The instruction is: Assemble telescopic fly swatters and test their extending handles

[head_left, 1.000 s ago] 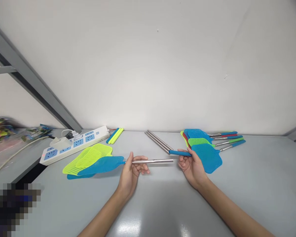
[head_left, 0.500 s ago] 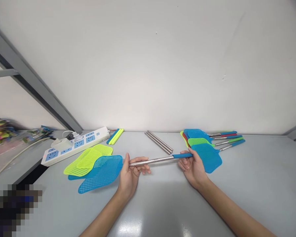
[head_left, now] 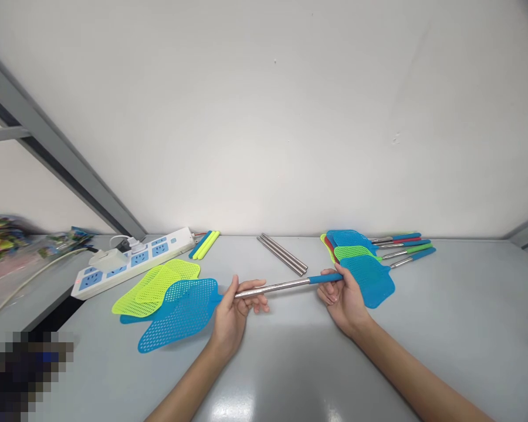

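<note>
A blue fly swatter [head_left: 182, 316] with a silver metal rod and a blue grip is held level across the front of me. My left hand [head_left: 233, 313] is closed round the rod close to the perforated head. At the other end, my right hand [head_left: 344, 296] pinches the blue grip. Just beyond and under the swatter head lie yellow-green swatter heads [head_left: 158, 287] and part of another blue one. Behind the rod rest several bare metal rods [head_left: 284, 255]. Past my right hand is a pile of swatters with handles [head_left: 367, 278] in blue, green and red.
A white power strip [head_left: 136, 258] with plugs stands at the left. Yellow and blue grip sleeves [head_left: 206, 245] lie by its far end. The grey table [head_left: 470, 328] meets a white wall [head_left: 286, 117]. Plastic-bagged goods [head_left: 4, 234] sit at the far left.
The swatter's head has tilted slightly lower. My left fingers have shifted a little on the rod, while my right hand stays on the grip.
</note>
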### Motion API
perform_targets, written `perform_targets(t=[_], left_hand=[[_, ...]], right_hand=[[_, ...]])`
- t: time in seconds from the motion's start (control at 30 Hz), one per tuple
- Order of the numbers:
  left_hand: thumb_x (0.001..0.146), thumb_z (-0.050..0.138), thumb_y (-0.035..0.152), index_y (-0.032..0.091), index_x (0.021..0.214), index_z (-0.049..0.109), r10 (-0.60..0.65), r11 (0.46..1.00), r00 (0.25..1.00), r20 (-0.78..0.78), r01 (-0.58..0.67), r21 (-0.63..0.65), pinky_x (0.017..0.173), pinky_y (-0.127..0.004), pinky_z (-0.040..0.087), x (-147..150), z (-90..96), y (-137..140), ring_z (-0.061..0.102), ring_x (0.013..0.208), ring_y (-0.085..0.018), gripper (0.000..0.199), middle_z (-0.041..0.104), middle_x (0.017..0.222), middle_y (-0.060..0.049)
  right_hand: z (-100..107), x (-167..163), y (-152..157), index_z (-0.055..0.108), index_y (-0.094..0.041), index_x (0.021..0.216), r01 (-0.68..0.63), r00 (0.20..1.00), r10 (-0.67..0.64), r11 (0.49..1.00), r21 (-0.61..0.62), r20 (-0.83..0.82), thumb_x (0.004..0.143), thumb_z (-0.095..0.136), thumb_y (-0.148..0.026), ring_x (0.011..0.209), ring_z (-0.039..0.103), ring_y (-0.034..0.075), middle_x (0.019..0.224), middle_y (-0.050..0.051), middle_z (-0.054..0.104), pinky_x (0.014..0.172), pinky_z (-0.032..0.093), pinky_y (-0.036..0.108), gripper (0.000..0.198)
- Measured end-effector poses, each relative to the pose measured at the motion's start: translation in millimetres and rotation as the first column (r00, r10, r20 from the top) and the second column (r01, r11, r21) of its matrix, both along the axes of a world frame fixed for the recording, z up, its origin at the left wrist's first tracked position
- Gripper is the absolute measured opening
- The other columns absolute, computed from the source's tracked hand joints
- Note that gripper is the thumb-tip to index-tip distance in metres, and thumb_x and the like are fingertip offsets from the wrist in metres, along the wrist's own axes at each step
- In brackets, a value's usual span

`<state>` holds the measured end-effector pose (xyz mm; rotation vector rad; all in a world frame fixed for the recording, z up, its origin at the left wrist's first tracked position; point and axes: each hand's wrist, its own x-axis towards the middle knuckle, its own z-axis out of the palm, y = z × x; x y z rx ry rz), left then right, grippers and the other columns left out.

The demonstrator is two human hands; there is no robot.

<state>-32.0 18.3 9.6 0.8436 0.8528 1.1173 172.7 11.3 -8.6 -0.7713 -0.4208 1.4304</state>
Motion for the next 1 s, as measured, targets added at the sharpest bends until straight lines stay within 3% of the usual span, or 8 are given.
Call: perform_targets(t=[0.47,1.0], left_hand=[[0.082,0.035,0.034,0.01,0.08,0.066,-0.029,0.984,0.974,-0.225,0.068,0.167,0.054,-0.027,0.036,4.8,-4.9,-3.6,0.055,0.054,-0.017,0.039,0.062,0.059,-0.007],[0.083,0.028,0.038,0.01,0.076,0.064,-0.078,0.957,0.873,-0.482,0.2,0.208,0.052,-0.026,0.035,12.2,-6.7,-4.2,0.053,0.05,-0.014,0.046,0.06,0.056,-0.005]], right_hand=[[-2.4,-0.5,-0.7,0.054,-0.016,0.056,0.056,0.998,-0.055,0.998,0.02,-0.035,0.075,0.045,-0.039,0.032,0.02,0.005,0.033,-0.006,0.031,0.033,0.019,0.019,0.031],[-1.3,-3.9,0.5,0.054,-0.015,0.058,0.085,0.996,-0.085,0.996,0.005,-0.039,0.076,0.045,-0.039,0.033,0.024,0.004,0.037,-0.004,0.037,0.034,0.023,0.019,0.032]])
